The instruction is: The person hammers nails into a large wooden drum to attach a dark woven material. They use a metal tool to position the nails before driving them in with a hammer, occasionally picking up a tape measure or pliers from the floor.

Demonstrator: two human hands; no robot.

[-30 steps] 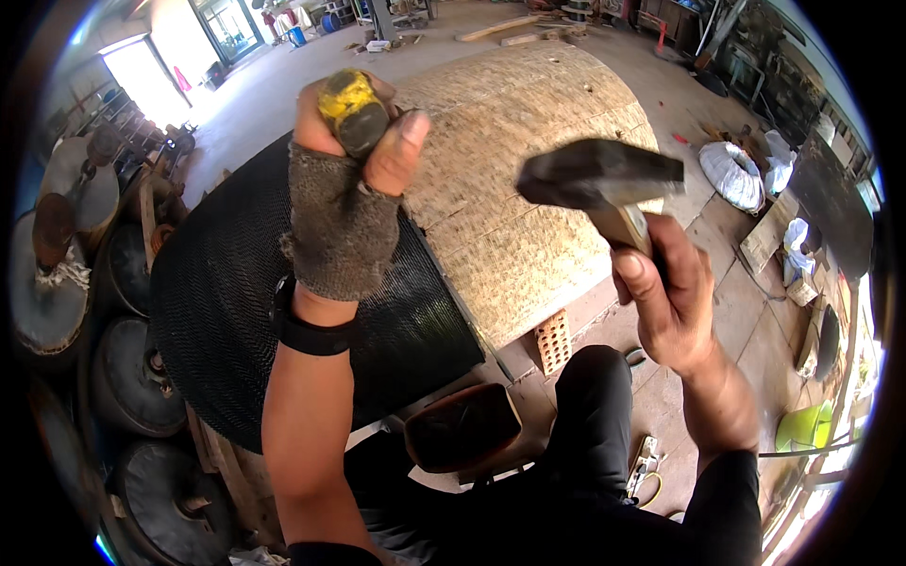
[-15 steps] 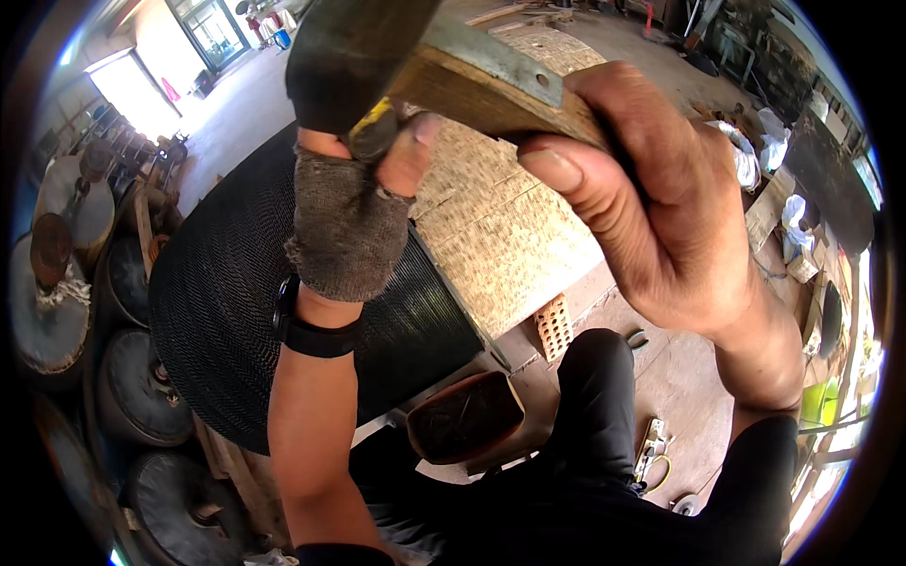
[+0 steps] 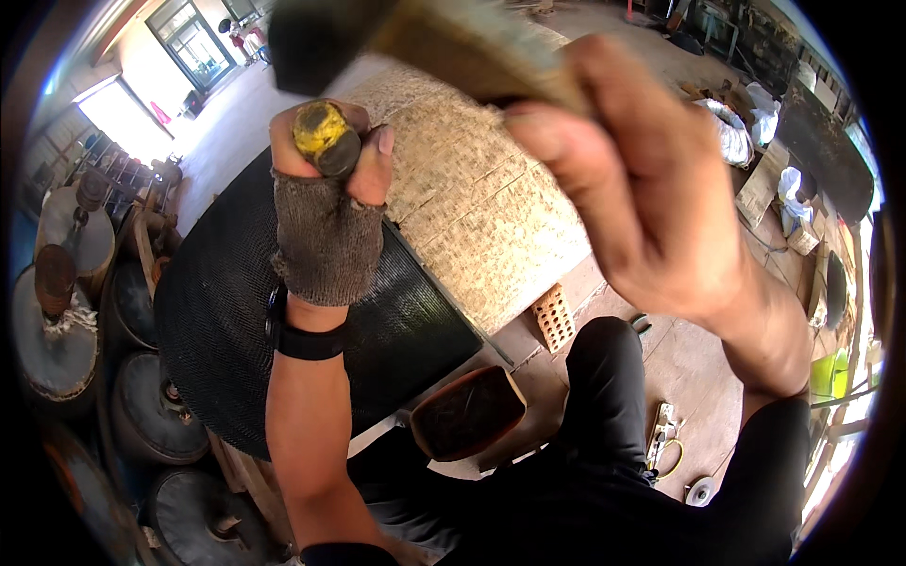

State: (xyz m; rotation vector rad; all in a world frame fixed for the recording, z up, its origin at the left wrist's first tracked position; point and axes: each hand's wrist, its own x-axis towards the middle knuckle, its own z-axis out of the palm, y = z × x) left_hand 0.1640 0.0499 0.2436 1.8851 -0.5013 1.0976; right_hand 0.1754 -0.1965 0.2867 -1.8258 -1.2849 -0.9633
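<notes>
My left hand (image 3: 328, 222), in a dirty fingerless glove, is closed on an upright tool with a yellow-and-dark end (image 3: 321, 132), held over the seam between a black ridged, perforated sheet (image 3: 226, 311) and a curved pale wooden board (image 3: 453, 198). What lies under that fist is hidden. My bare right hand (image 3: 642, 198) grips the wooden handle of a hammer (image 3: 472, 61), blurred by motion. Its dark head is above the tool's end at the top of the view, apart from it.
Dark round drums (image 3: 156, 415) crowd the left. Below sit a dark rounded block (image 3: 467, 410), a holed brick (image 3: 554, 316) and my bent knee (image 3: 609, 377). At right are white bundles (image 3: 731, 137), scrap boards (image 3: 760, 189) and a green bucket (image 3: 829, 377). A doorway stands far back left.
The hammer has swung up and leftward from my right side. Half a second ago its head covered the tool's end; now it is higher and that end shows again.
</notes>
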